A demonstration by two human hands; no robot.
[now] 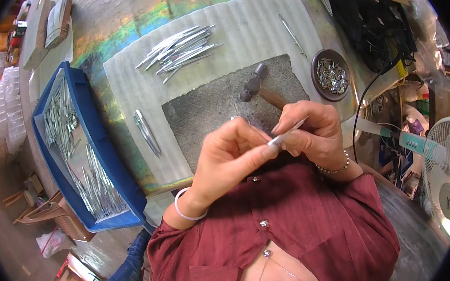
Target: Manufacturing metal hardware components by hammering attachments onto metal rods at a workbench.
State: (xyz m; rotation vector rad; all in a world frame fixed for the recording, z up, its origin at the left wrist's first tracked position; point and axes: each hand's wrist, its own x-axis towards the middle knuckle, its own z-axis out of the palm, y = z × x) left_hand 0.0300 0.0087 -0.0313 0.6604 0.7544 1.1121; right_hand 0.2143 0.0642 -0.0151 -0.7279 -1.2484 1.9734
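Both hands at worktop's near edge, left hand (231,153) and right hand (310,130) pinching one thin metal strip (287,133) between fingertips, hammer (255,87) on grey pad just beyond, blue tray (106,156) of strips at left edge, brown dish (330,75) right, clear bags stacked far left.

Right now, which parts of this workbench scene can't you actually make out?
Head view only:
- Metal strip: its middle is hidden by the right hand and the left hand.
- Hammer: handle end hidden behind the right hand.
- Small pieces in the round dish: too small to tell.
- Fan: cut off by the rim.
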